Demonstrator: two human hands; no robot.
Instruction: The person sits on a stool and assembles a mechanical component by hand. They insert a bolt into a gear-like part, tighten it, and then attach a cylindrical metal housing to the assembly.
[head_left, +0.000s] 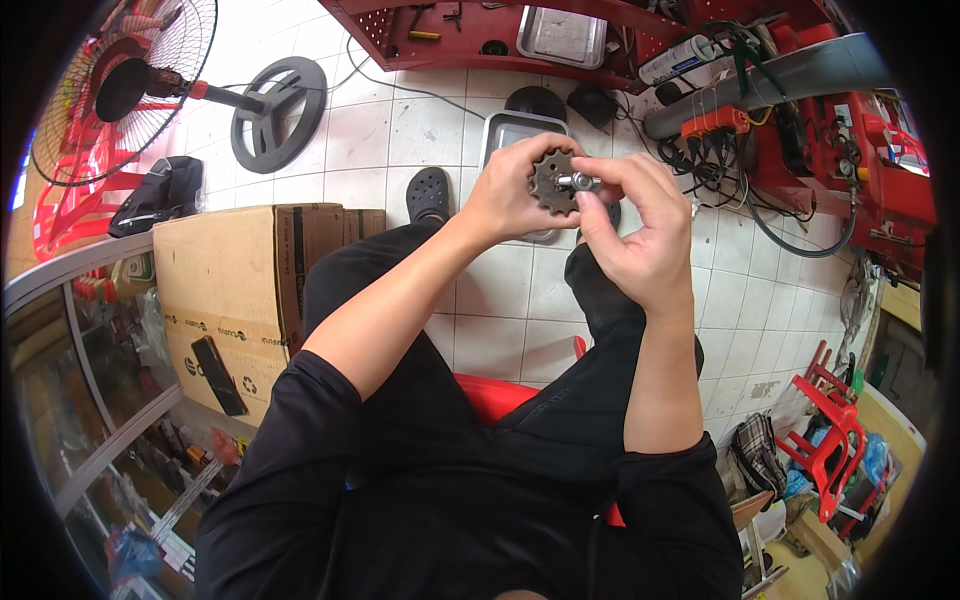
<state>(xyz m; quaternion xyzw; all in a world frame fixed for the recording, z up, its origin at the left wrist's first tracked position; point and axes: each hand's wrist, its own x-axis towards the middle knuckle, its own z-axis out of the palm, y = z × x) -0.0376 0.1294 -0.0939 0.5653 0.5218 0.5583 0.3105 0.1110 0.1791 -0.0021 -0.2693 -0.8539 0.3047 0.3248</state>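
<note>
In front of me, above the tiled floor, my left hand point(497, 192) is closed around a dark toothed sprocket point(545, 190), whose flat face shows toward my right. A shiny metal bolt-like piece point(578, 182) sticks out from the sprocket's centre. The thumb and fingers of my right hand point(648, 225) pinch the outer end of that piece. Whatever part lies behind the sprocket is hidden in my left palm. Below both hands, a metal tray point(492, 140) rests on the floor, partly covered by them.
At my left stands a cardboard box point(225, 250) with a black phone point(219, 375) on it. Beyond it is a standing fan point(125, 90) on a round base. A red tool cart point(450, 52) is ahead; cables point(690, 155) and red equipment are at right. I sit on a red seat point(495, 397).
</note>
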